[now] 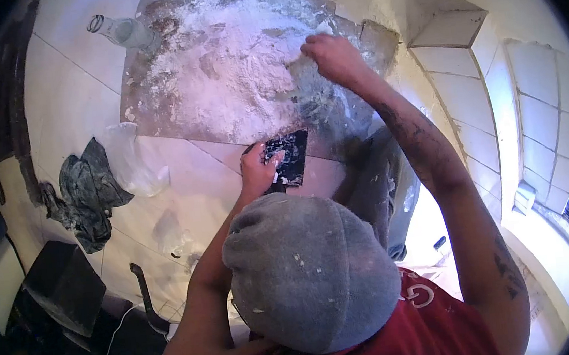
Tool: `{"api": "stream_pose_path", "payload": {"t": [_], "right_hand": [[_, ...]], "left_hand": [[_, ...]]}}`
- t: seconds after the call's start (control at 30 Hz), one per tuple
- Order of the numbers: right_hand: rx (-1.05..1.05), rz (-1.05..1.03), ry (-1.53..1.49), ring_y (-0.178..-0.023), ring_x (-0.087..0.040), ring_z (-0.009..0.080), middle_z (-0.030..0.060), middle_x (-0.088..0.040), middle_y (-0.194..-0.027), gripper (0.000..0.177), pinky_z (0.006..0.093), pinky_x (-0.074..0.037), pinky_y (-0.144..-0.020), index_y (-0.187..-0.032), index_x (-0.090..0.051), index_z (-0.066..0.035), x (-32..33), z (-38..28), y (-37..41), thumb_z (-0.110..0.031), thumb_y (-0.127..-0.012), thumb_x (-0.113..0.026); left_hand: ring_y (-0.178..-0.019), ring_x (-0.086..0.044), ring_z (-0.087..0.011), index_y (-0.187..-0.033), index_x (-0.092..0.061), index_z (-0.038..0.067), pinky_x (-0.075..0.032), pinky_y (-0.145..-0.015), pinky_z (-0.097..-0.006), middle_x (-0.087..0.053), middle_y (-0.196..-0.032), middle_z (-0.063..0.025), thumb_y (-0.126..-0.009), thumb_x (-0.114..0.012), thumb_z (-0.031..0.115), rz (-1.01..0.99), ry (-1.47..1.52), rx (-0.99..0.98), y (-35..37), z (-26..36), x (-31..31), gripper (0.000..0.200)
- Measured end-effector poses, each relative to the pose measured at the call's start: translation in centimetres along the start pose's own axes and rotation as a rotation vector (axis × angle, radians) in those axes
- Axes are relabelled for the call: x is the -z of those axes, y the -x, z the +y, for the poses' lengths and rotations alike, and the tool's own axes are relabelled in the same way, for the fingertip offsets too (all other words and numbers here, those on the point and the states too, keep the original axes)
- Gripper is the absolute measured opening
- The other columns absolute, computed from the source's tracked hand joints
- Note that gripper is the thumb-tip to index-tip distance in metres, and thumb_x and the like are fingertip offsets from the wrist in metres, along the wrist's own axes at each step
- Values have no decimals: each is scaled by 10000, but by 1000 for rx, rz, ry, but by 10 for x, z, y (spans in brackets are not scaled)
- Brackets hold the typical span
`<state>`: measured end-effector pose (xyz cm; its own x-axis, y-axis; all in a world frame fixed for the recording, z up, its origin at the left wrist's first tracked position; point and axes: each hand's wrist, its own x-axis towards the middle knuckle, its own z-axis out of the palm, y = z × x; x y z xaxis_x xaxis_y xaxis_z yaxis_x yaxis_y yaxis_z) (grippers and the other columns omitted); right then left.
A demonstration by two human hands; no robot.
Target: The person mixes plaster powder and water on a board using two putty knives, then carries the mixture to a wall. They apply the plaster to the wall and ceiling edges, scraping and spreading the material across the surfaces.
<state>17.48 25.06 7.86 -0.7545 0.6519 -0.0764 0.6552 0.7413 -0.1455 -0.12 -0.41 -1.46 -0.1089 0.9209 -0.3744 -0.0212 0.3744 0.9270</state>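
My left hand (260,170) is closed around a black flat rectangular float-like tool (294,159) speckled with white, thumb across its face, just in front of the grey cap. Farther out, my right hand (336,57) hangs over the right part of a dusty brown board (148,112), its fingers curled together. Whatever those fingers hold, if anything, is hidden. A broad heap of white powder (226,67) covers most of the board, and a greyer patch lies below my right hand.
A clear glass bottle (123,32) lies at the board's upper left. On the tiled floor at left are a crumpled dark cloth (91,193) and a clear plastic bag (133,161). A black box (66,287) stands lower left. A tiled wall ledge (456,79) runs along the right.
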Motion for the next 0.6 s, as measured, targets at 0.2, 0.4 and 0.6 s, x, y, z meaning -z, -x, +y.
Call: {"api": "stream_pose_path", "payload": {"t": [0.2,0.4,0.6], "right_hand": [[-21,-96,23,-897,-589,297,115,-602,-890,134,419,-499,-756,-844,-602,-55,-6,-23,1,-58,-764,-495],[-63,43,-8,-915,-593,296,117,-611,-897,155,416,-500,-750,-872,-615,-65,-19,-16,0,-70,-764,-504],[-62,-4,-29,-912,-599,300,112,-617,-894,157,416,-502,-755,-877,-624,-74,9,0,-10,-66,-763,-516]], "left_hand": [[-617,-570,-134,-806,-561,-25,-467,-588,-298,-632,-706,-112,-759,-699,90,51,106,-40,-1,13,-7,185],[-615,-578,-130,-834,-589,-30,-466,-584,-284,-635,-701,-102,-761,-701,92,7,33,37,3,0,-2,181],[-572,-546,-132,-811,-588,-19,-449,-558,-296,-618,-663,-97,-754,-706,96,11,-10,50,2,-2,0,174]]}}
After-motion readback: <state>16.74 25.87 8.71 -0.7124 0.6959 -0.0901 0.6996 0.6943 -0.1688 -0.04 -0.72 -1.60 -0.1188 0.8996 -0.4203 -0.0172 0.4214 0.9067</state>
